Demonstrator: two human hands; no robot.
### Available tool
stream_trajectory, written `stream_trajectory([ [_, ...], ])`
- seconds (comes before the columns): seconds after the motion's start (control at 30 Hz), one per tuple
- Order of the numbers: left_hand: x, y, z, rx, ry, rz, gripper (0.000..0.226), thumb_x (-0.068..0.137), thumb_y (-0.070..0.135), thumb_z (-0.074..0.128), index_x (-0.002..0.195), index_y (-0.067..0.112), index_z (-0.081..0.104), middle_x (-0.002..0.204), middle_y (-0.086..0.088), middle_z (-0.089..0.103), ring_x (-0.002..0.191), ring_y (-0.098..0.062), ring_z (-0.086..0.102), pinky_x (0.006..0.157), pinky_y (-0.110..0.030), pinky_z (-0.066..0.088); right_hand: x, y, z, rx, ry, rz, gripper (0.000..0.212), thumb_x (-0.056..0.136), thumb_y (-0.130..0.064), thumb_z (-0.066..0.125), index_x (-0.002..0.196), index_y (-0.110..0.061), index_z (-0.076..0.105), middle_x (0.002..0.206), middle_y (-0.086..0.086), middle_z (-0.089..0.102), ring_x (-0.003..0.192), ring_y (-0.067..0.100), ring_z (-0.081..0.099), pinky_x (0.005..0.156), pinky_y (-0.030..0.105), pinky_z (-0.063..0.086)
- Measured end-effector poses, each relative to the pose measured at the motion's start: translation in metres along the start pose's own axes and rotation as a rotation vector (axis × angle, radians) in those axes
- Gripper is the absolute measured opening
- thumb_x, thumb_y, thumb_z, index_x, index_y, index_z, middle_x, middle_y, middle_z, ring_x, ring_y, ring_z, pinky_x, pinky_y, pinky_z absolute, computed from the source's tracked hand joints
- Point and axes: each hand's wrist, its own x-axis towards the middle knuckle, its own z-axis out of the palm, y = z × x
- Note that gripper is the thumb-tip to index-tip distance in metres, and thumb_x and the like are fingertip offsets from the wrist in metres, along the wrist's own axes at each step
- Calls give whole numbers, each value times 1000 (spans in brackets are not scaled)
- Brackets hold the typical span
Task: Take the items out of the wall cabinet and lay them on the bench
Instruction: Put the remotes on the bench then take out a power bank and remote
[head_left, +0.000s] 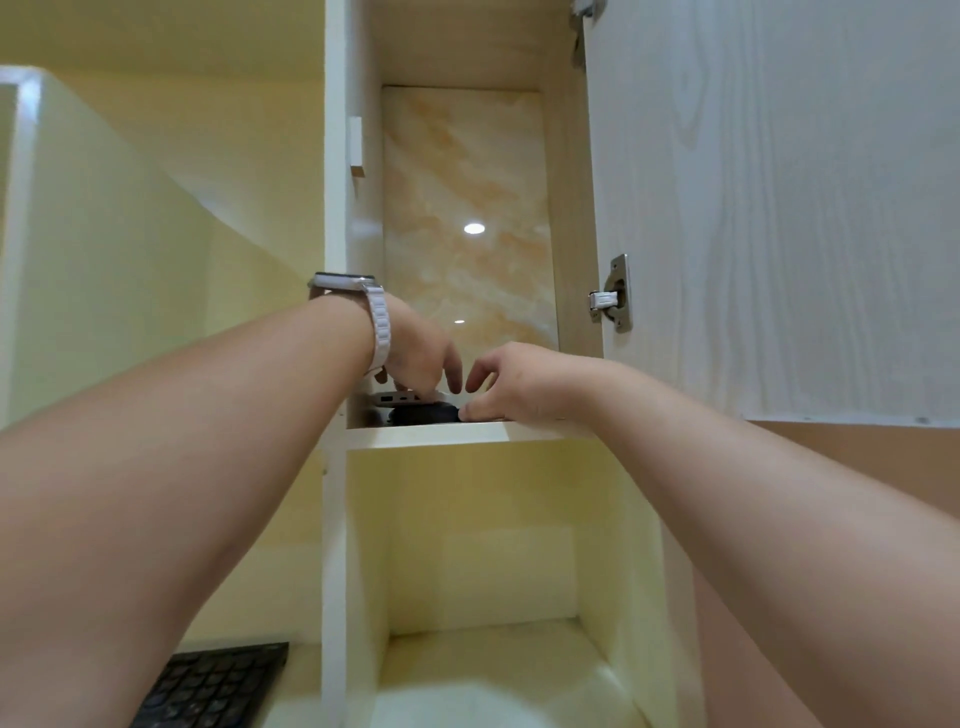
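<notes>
Both arms reach up into the open wall cabinet (467, 156). On its shelf (431, 432) lies a flat white device with ports (397, 399), and a low black item (423, 414) sits in front of it. My left hand (421, 358), with a white watch on the wrist, has its fingers curled down onto the white device. My right hand (511, 384) touches the right end of the black item with its fingertips; how firmly it grips is hidden by the shelf edge.
The cabinet door (779, 208) stands open on the right, with a metal hinge (613, 293). An open cubby (483, 545) lies below the shelf. A black keyboard (213, 686) shows at the lower left.
</notes>
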Motion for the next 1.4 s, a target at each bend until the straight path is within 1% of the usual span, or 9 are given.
stream_trajectory([
  [0.13, 3, 3, 3, 11, 1, -35, 41, 94, 25, 52, 135, 31, 53, 95, 6, 58, 93, -19, 63, 60, -22, 44, 6, 0, 2, 13, 1, -4, 34, 80, -37, 71, 110, -26, 65, 103, -4, 70, 89, 15, 65, 82, 32, 56],
  [0.33, 0, 5, 7, 0, 45, -21, 35, 98, 31, 50, 133, 27, 53, 82, 12, 49, 68, -7, 51, 50, -19, 35, 1, 0, 5, 56, 78, -25, 12, 80, -25, 64, 89, -22, 71, 84, -1, 70, 69, 16, 60, 58, 25, 47],
  [0.57, -24, 3, 12, -26, 151, 34, 28, 96, 38, 54, 122, 29, 56, 108, 3, 63, 90, -18, 58, 80, -32, 49, -23, -3, 4, -85, 321, -63, 10, 82, -26, 60, 82, -17, 64, 80, 2, 65, 71, 21, 60, 54, 28, 45],
  [0.7, -38, 2, 20, -34, 246, 53, 23, 92, 36, 59, 111, 25, 51, 100, 0, 66, 85, -22, 62, 76, -39, 53, -58, 4, 15, -228, 536, -162, 12, 86, -21, 52, 85, -11, 58, 76, 6, 59, 72, 28, 54, 56, 34, 42],
  [0.8, -43, 7, 23, 3, 317, 19, 31, 91, 25, 55, 122, 22, 48, 104, 0, 65, 81, -21, 59, 67, -33, 49, -75, 16, 26, -256, 745, -242, 13, 84, -17, 53, 81, -5, 56, 69, 8, 55, 65, 33, 52, 54, 39, 45],
  [0.93, -47, 12, 27, 33, 378, -35, 41, 89, 28, 53, 128, 20, 51, 114, -4, 63, 92, -24, 60, 75, -34, 52, -89, 23, 33, -232, 915, -287, 13, 77, -17, 51, 72, -6, 52, 58, 5, 49, 50, 30, 46, 43, 31, 30],
  [1.1, -45, 7, 39, 33, 498, -35, 26, 90, 43, 54, 102, 23, 64, 97, 0, 59, 84, -24, 60, 64, -30, 48, -100, 22, 40, -281, 966, -232, 10, 74, -21, 54, 78, -12, 57, 68, 0, 53, 57, 23, 50, 38, 33, 40],
  [1.27, -49, 6, 46, 25, 641, 19, 17, 91, 40, 49, 81, 26, 51, 87, 4, 56, 76, -20, 55, 57, -31, 41, -94, 21, 43, -329, 932, -202, 19, 77, -22, 70, 74, -15, 53, 77, -1, 48, 62, 22, 48, 36, 24, 31],
  [1.4, -50, 6, 55, 24, 782, 17, 15, 88, 32, 44, 77, 22, 42, 74, 3, 54, 70, -24, 53, 53, -32, 32, -99, 26, 43, -262, 924, -196, 19, 80, -18, 70, 76, -12, 53, 78, 2, 51, 63, 25, 51, 41, 32, 40],
])
